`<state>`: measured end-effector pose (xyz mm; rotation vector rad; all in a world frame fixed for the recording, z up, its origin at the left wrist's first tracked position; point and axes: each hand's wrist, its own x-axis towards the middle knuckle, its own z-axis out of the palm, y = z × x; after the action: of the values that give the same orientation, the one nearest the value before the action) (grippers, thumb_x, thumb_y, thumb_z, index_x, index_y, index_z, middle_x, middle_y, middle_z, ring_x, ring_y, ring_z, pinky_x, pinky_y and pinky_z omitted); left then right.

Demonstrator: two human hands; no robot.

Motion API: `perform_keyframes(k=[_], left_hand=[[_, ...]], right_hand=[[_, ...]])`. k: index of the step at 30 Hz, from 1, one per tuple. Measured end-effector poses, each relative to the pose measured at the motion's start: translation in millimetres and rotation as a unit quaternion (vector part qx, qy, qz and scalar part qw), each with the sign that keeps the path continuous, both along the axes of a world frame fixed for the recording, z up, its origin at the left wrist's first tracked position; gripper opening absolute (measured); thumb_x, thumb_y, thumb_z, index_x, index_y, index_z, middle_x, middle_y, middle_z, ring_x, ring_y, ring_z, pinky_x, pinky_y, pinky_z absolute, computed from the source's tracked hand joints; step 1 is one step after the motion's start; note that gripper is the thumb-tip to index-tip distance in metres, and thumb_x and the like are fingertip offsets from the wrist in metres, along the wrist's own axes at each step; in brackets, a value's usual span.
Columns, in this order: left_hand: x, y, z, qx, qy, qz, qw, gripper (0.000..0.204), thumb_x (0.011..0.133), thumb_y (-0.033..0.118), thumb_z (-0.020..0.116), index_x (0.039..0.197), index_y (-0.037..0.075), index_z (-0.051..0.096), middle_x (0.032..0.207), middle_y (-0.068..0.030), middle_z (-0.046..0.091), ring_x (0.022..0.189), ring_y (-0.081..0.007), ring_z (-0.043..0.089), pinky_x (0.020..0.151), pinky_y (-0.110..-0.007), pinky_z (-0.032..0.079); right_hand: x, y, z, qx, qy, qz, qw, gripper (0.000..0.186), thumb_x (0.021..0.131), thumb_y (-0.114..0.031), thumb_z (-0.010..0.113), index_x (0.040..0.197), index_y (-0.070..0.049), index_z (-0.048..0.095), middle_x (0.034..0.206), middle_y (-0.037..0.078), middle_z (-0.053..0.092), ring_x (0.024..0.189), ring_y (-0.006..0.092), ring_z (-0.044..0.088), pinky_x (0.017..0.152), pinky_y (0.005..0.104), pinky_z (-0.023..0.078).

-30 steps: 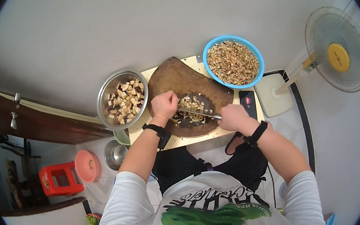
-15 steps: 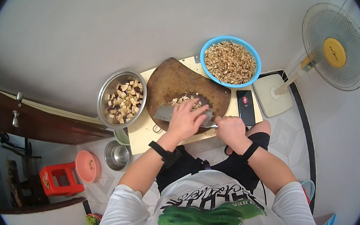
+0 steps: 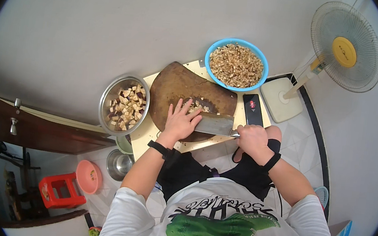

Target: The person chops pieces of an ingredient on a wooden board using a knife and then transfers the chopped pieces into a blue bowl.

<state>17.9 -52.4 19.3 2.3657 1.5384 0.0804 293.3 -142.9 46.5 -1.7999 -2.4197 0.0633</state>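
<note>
My right hand [image 3: 252,139] grips the handle of a wide cleaver [image 3: 216,124], its blade lying nearly flat on the dark wooden chopping board [image 3: 170,81]. My left hand [image 3: 180,121] is open, fingers spread over the blade's left end and the board beside it. Small chopped pale pieces [image 3: 202,105] lie just beyond the blade; part of the heap is hidden. Left of the board is a steel bowl of cubed purple-skinned pieces [image 3: 126,104]. Behind it at the right is a blue basin of chopped bits [image 3: 236,65].
The board rests on a cream low table [image 3: 145,136] with a black phone [image 3: 253,109] at its right. A standing fan [image 3: 344,51] is beside it. On the floor are a red stool [image 3: 59,192], pink basin [image 3: 89,179] and steel bowl [image 3: 117,164]. A wall rises behind.
The blade has turned from edge-down to lying flat and has come nearer me, then shifted right. My left hand has left the blade's top edge, spread out and moved leftward.
</note>
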Motion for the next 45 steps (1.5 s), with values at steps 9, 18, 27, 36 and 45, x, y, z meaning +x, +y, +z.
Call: perform_keyframes(k=[9,18,27,36,45], left_hand=[[-15,20,-18,-0.012,0.011,-0.007,1.0,0.048,0.105,0.051,0.036,0.136,0.028,0.064,0.163,-0.0058,0.033,0.153,-0.0321,0.022,0.123,-0.056,0.013],[-40,45,-18,0.155,-0.228,0.213,0.937,0.017,0.088,0.02,0.068,0.096,0.011,0.079,0.096,-0.0102,0.074,0.094,-0.0313,0.07,0.085,-0.039,0.055],[-14,30,-8,0.208,-0.3,0.106,0.925,0.035,0.093,0.005,0.056,0.127,0.007,0.066,0.121,-0.0156,0.068,0.113,-0.0327,0.065,0.096,-0.04,0.052],[-2,33,-16,0.208,-0.29,0.1,0.929,0.045,0.088,0.001,0.055,0.133,0.001,0.059,0.138,-0.0169,0.057,0.124,-0.036,0.056,0.106,-0.043,0.045],[10,-19,-33,0.16,-0.325,0.036,0.931,0.044,0.09,0.001,0.055,0.133,0.0,0.059,0.137,-0.0196,0.057,0.125,-0.0377,0.056,0.107,-0.042,0.046]], right_hand=[[29,-23,0,-0.01,-0.023,-0.042,0.999,0.015,0.068,-0.021,0.071,0.074,-0.008,0.067,0.073,0.012,0.069,0.071,0.0285,0.07,0.064,0.0407,0.056],[30,-14,-4,-0.216,0.225,-0.117,0.943,0.033,0.08,-0.033,0.076,0.08,0.0,0.071,0.065,0.019,0.065,0.068,0.0309,0.07,0.064,0.0425,0.054],[-20,15,12,-0.447,0.586,-0.222,0.638,0.031,0.093,-0.02,0.071,0.073,-0.007,0.051,0.054,0.0,0.046,0.039,0.0133,0.043,0.04,0.0297,0.035],[-55,37,15,-0.458,0.583,-0.221,0.634,0.036,0.094,-0.022,0.069,0.067,-0.011,0.048,0.051,0.001,0.046,0.039,0.0145,0.045,0.04,0.0296,0.037],[-73,56,-1,-0.419,0.595,-0.231,0.646,0.035,0.094,-0.02,0.067,0.065,-0.009,0.05,0.052,0.002,0.049,0.04,0.0148,0.046,0.04,0.0312,0.038]])
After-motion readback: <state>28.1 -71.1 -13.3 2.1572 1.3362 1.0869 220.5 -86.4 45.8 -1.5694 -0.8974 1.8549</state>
